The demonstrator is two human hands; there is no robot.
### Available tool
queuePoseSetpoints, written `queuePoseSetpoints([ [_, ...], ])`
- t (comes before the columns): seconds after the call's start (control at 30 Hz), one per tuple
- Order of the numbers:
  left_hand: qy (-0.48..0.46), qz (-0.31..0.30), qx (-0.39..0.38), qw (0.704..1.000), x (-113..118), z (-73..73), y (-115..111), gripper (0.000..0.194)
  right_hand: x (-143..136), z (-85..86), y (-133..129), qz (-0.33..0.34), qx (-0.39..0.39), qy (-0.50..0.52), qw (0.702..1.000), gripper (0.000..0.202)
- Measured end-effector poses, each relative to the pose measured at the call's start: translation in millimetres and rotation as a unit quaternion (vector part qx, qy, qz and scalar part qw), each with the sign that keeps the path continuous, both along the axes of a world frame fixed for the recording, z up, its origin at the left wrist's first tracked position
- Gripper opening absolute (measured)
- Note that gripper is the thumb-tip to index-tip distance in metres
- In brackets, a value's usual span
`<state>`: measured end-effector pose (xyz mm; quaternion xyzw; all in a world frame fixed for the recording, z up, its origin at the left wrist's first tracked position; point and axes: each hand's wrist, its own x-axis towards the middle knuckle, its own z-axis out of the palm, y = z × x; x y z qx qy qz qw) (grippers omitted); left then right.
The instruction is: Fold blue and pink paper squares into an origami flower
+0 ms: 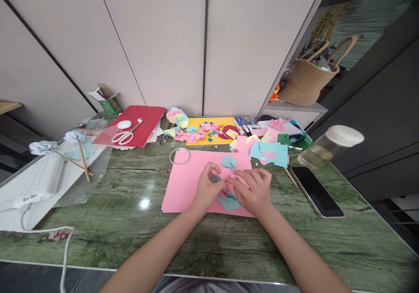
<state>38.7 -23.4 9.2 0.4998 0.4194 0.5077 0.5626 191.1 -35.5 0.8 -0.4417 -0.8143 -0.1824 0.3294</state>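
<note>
My left hand (207, 190) and my right hand (253, 192) meet over a stack of pink paper sheets (183, 184). Between their fingertips is a small piece of pink paper (225, 174), pinched from both sides. My fingers partly cover it, so its full shape is hidden. A folded light-blue paper piece (228, 162) lies on the pink sheets just beyond my fingers. Below my hands, another light-blue paper piece (230, 202) rests near the front edge of the stack. A thin white ring (180, 156) lies across the stack's far left corner.
Behind the stack, a yellow sheet (193, 125) bears colourful small balls and folded papers. White scissors (122, 137) lie on a red folder (147, 118) at left, near paper flowers (42, 147). On the right are a phone (317, 191), a lidded bottle (330, 146) and blue paper (278, 151).
</note>
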Motion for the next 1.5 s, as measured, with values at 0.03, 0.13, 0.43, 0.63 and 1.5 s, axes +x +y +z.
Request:
queuePoseSetpoints([
  [0.03, 0.002, -0.008, -0.007, 1.000, -0.4, 0.5, -0.4, 0.024, 3.5, -0.2, 1.9, -0.005, -0.002, 0.004, 1.000, 0.026],
  [0.13, 0.006, -0.026, -0.019, 0.999, -2.5, 0.9, -0.1, 0.025, 13.8, 2.2, 8.2, -0.057, -0.008, 0.060, 0.997, 0.032],
  [0.43, -0.044, -0.021, -0.036, 0.998, -5.4, 1.7, 4.4, 0.031, -7.7, 13.7, 6.6, 0.059, -0.344, 0.308, 0.885, 0.018],
  [0.63, -0.025, 0.015, -0.021, 0.999, -6.2, -3.6, 3.7, 0.031, -20.4, 8.3, 5.3, 0.079, -0.390, 0.362, 0.843, 0.017],
  [1.5, 0.104, -0.134, 0.010, 0.985, -16.0, -1.2, 19.8, 0.028, -6.4, -3.4, 17.7, 0.004, -0.427, 0.319, 0.846, 0.030],
])
